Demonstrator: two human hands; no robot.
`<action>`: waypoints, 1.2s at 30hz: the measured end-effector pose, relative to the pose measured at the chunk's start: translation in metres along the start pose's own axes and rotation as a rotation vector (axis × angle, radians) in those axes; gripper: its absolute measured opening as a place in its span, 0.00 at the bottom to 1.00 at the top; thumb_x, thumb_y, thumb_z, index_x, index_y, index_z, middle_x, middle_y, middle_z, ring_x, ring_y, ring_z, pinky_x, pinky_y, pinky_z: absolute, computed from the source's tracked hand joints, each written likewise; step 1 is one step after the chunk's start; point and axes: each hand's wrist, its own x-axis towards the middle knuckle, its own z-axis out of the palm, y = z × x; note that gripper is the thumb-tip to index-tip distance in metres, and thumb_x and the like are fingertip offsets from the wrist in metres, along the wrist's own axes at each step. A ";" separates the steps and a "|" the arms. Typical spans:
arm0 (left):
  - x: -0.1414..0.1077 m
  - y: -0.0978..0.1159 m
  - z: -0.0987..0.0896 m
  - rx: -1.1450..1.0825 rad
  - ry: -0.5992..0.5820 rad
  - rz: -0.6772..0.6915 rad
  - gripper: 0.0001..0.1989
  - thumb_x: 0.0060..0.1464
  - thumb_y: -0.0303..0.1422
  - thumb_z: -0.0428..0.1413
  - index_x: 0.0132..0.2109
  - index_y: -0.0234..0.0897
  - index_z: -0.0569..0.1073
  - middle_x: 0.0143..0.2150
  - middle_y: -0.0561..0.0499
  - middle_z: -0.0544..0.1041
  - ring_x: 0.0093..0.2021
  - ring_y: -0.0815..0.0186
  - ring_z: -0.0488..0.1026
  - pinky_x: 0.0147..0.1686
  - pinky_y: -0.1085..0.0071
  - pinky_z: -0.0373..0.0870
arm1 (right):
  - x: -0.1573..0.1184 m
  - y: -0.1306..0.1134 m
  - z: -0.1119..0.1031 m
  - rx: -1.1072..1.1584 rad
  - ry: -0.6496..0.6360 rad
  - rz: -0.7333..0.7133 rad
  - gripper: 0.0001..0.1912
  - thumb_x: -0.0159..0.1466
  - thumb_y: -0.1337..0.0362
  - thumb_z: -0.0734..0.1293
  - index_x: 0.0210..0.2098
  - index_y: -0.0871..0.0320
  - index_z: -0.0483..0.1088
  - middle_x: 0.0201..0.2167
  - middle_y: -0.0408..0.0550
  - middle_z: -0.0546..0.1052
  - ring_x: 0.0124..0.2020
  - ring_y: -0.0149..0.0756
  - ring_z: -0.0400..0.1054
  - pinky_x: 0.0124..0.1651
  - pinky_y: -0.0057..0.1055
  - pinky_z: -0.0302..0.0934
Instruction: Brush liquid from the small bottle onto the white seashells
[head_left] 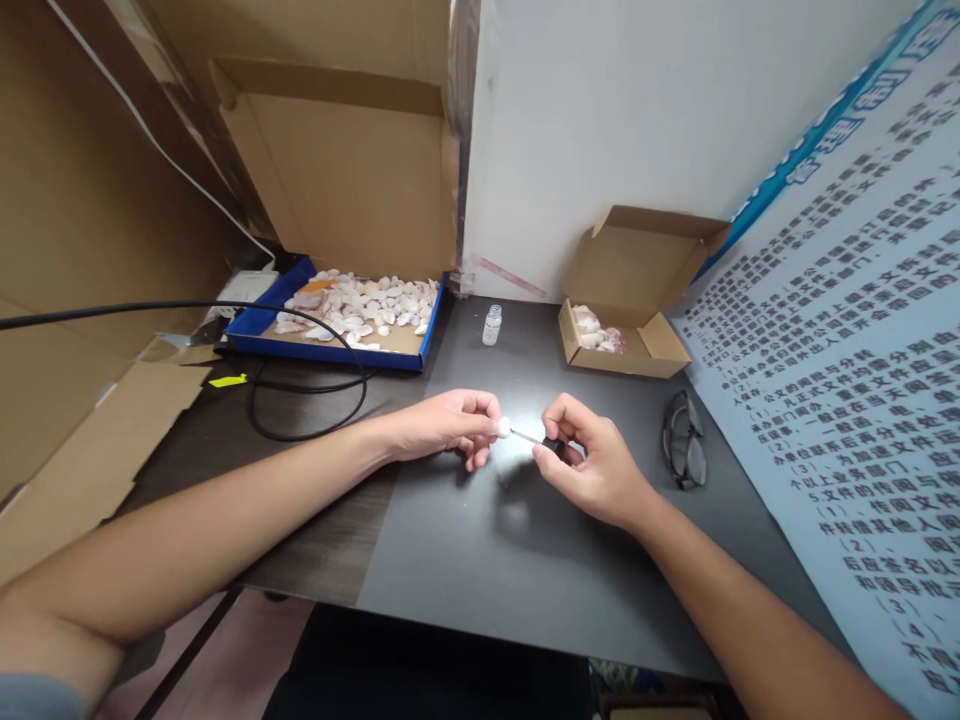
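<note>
Pinched between the thumb and fingers of my left hand [461,425] is a small white shell [503,427]. My right hand [589,455] grips the black cap [553,446] of a thin applicator brush [527,437]. The brush's tip points left and meets the shell or lies right beside it; I cannot tell which. Beyond both hands, a small clear glass bottle [492,326] stands upright with its neck uncovered. Both hands are over the dark grey mat [465,530].
At the back left, a blue-edged cardboard box [330,350] holds many white shells [382,305]. A smaller open box [630,355] with wrapped pieces stands at the back right. Folded glasses [684,440] lie at right. A black cable [307,435] loops at left near a yellow tag [228,381].
</note>
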 end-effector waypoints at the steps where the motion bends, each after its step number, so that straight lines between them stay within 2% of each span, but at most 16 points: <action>1: 0.000 0.000 0.000 0.000 0.001 0.001 0.12 0.53 0.37 0.62 0.33 0.36 0.67 0.23 0.56 0.71 0.23 0.71 0.72 0.25 0.76 0.67 | 0.000 0.000 0.000 0.002 0.001 -0.004 0.10 0.57 0.68 0.65 0.30 0.53 0.55 0.20 0.33 0.55 0.19 0.25 0.48 0.21 0.24 0.45; 22: -0.001 0.004 0.002 -0.024 0.026 -0.031 0.09 0.52 0.34 0.60 0.36 0.35 0.68 0.23 0.55 0.71 0.22 0.71 0.72 0.21 0.77 0.67 | 0.002 -0.004 -0.002 0.104 -0.062 0.045 0.10 0.57 0.68 0.64 0.29 0.54 0.55 0.21 0.34 0.56 0.19 0.25 0.48 0.22 0.24 0.44; 28: -0.001 0.004 0.003 -0.017 0.040 -0.019 0.10 0.51 0.34 0.60 0.36 0.36 0.68 0.23 0.56 0.70 0.21 0.71 0.72 0.20 0.77 0.66 | 0.002 -0.003 -0.002 0.081 -0.100 0.031 0.09 0.59 0.66 0.64 0.30 0.53 0.56 0.21 0.34 0.58 0.21 0.27 0.52 0.24 0.26 0.49; 30: -0.001 0.004 0.003 -0.018 0.041 -0.020 0.10 0.51 0.34 0.61 0.36 0.36 0.68 0.22 0.57 0.69 0.21 0.72 0.71 0.20 0.77 0.66 | 0.002 -0.001 -0.001 0.051 -0.081 0.021 0.09 0.59 0.66 0.64 0.30 0.53 0.56 0.21 0.34 0.58 0.21 0.27 0.52 0.25 0.26 0.50; 36: -0.001 0.006 0.005 -0.011 0.050 -0.028 0.11 0.50 0.35 0.61 0.35 0.35 0.68 0.24 0.57 0.69 0.20 0.74 0.68 0.20 0.76 0.65 | 0.005 0.004 -0.002 -0.100 0.107 0.042 0.10 0.58 0.67 0.64 0.29 0.53 0.55 0.18 0.32 0.52 0.19 0.27 0.46 0.24 0.27 0.44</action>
